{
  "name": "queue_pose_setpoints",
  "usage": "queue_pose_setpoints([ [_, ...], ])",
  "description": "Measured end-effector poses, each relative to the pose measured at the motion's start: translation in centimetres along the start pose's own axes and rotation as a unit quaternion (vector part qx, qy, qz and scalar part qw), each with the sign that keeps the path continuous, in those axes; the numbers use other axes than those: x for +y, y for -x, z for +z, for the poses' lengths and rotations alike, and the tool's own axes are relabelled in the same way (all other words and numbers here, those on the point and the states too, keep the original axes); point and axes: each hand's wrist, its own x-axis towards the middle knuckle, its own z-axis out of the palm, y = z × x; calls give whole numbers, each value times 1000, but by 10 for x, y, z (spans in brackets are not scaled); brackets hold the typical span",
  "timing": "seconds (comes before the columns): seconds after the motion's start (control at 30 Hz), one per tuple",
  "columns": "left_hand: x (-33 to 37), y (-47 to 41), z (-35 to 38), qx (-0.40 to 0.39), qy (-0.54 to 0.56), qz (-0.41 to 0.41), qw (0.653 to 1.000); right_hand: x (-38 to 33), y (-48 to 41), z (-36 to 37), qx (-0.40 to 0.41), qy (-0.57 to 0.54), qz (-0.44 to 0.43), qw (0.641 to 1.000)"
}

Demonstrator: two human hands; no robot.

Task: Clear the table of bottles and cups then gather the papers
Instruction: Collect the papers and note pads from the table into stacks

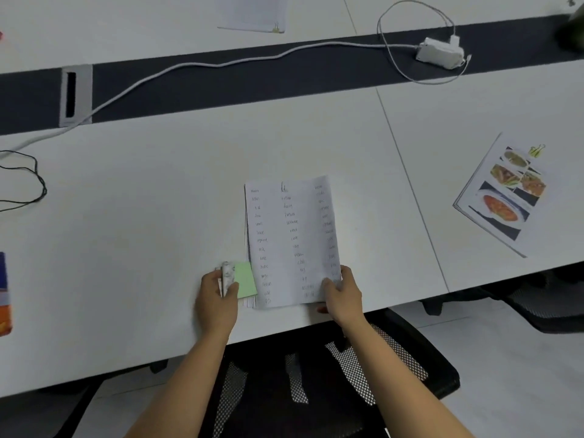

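Head view. Handwriting on word-list sheet (292,241): blurred, unreadable. Orange-blue item (4,294), far left: cut off. Left hand (218,298) clenched on crumpled paper and green note (246,279); right hand (343,295) pinching sheet's near corner. Photo booklet (502,194) right; charger (439,53) far; white surface (142,200).

The handwritten words on the sheet (292,241) are too blurred to be read. A blue and orange package (4,295) is cut by the left edge, a second paper (252,12) by the top edge.
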Motion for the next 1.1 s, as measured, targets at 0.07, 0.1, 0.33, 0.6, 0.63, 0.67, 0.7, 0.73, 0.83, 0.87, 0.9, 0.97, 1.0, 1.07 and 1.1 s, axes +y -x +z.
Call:
queue_pose_setpoints([
  [0.07,2,4,-8,2,40,-5,999,-5,7,0,23,-7,-19,1000],
  [0.1,3,5,-12,6,57,-11,998,-8,12,0,31,-11,-28,999],
  [0.33,22,25,-42,18,156,22,987,-33,48,-17,54,-37,-99,993],
  [0.6,76,81,-69,-10,207,162,965,-35,123,-67,129,-156,-183,962],
  [0.63,79,88,-67,-22,204,174,963,-30,134,-76,148,-163,-193,956],
  [0.67,82,96,-63,-35,201,183,962,-23,144,-86,169,-168,-204,949],
  [0.7,85,104,-57,-48,198,189,960,-16,154,-97,193,-172,-216,942],
  [0.73,88,113,-50,-60,198,193,959,-8,164,-108,215,-175,-227,934],
  [0.83,105,146,-26,-109,205,213,949,14,193,-145,272,-202,-242,909],
  [0.87,114,160,-17,-129,206,226,943,20,203,-157,291,-212,-243,901],
  [0.9,124,174,-8,-148,204,240,937,27,212,-171,312,-222,-244,891],
  [0.97,142,206,10,-187,197,268,924,43,229,-200,353,-238,-248,870],
  [1.0,151,223,19,-205,195,281,917,52,237,-215,374,-244,-249,859],
  [1.07,162,258,37,-231,193,305,904,74,250,-244,409,-261,-250,838],
  [1.1,166,277,48,-239,193,317,897,86,256,-259,423,-274,-250,827],
])
